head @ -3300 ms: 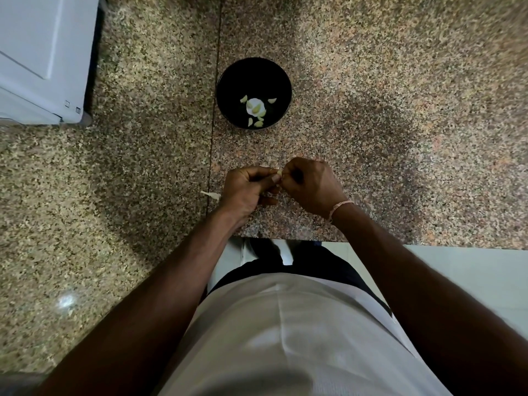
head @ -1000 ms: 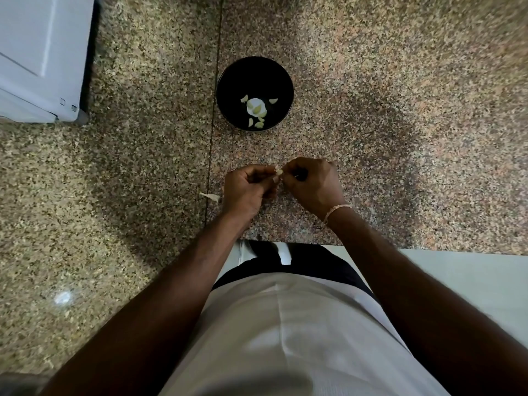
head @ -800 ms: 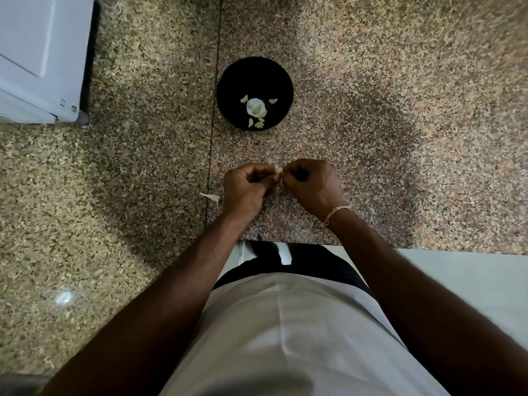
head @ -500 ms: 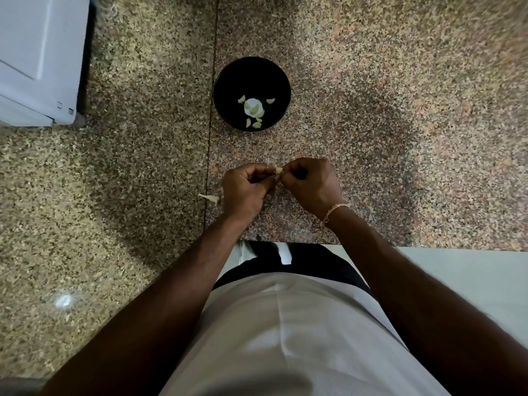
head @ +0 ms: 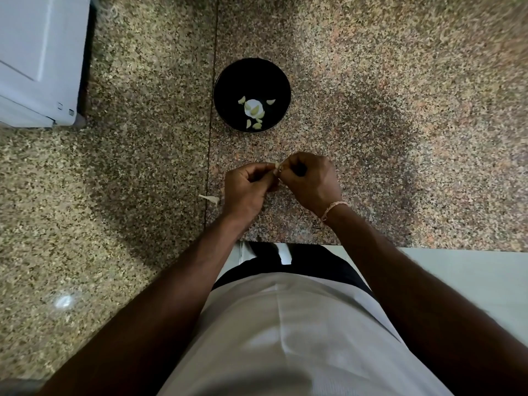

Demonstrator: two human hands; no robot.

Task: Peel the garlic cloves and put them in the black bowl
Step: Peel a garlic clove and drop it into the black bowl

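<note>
Little has shifted in the last moments: my left hand [head: 247, 186] and right hand [head: 310, 181] still pinch the garlic clove [head: 277, 166] at mid-frame above the counter [head: 400, 138], peeling unfinished, the black bowl [head: 228, 81] above holding peeled cloves [head: 255, 108].

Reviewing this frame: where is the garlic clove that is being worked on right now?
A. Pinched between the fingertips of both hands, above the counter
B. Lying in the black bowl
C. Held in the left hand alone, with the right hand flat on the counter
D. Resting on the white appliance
A: the garlic clove sits between the fingertips of the left hand and right hand, short of the black bowl.
</note>
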